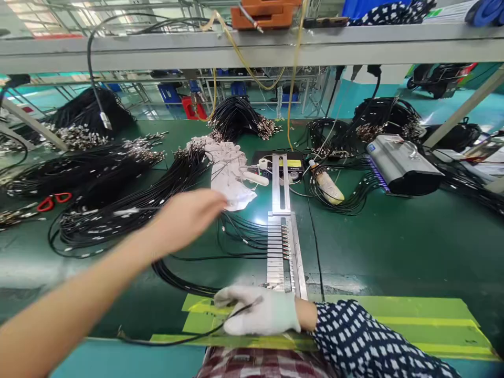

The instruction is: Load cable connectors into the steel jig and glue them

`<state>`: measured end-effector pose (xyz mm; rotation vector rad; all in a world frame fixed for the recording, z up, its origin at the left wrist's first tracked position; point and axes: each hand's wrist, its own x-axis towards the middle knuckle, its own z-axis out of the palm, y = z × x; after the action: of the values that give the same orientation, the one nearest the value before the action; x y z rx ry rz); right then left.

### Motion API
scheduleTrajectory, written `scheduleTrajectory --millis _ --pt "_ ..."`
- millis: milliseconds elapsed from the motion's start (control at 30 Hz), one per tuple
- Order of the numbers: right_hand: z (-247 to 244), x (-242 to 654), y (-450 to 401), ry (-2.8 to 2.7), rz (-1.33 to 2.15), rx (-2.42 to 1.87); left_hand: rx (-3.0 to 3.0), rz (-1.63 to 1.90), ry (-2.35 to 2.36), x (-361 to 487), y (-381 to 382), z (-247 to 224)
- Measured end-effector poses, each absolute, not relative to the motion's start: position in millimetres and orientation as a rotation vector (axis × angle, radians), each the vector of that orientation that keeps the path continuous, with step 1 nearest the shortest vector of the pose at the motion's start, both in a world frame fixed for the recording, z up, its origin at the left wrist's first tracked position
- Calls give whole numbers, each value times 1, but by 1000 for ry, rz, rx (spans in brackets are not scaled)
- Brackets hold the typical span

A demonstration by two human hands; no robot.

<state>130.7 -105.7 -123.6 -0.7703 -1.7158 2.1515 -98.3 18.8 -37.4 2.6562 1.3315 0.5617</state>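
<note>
"What's largest there?"
"The dark green tabletop (pixel 374 247), then a long heap of thin black cables (pixel 90 226) on its left."
"And the silver slotted metal fixture (pixel 275 252)?"
"On the tabletop, mid-view, with metal-tipped cable ends lying across its slots."
"The hands?"
"The bare left hand (pixel 189 218) is blurred, near the heap; I can't tell if its fingers grip anything. The white-gloved right hand (pixel 262 312) is by the fixture's near end, fingers curled."
"Holding something?"
"A single black cable (pixel 157 344) crosses the glove; whether it's gripped, I can't tell."
</note>
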Motion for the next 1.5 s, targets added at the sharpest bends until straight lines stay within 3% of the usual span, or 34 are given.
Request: scheduleTrajectory --millis 133,300,633,800,1133,1500 --pt "-115 182 -96 -2177 1755 -1010 2931 254 1088 -31 35 -111" --pt "-121 280 -84 -1778 1567 -1401 2935 305 1041 -9 33 -159" --pt "-190 309 16 -1244 1007 -1436 2861 464 794 22 44 -173" --pt "-196 308 15 -1274 995 -1435 2580 606 862 -3 69 -168" --pt "-197 307 15 -1335 946 -1491 2890 165 879 -7 78 -176" --pt "-197 308 15 -1379 928 -1518 2862 131 832 -9 79 -174"
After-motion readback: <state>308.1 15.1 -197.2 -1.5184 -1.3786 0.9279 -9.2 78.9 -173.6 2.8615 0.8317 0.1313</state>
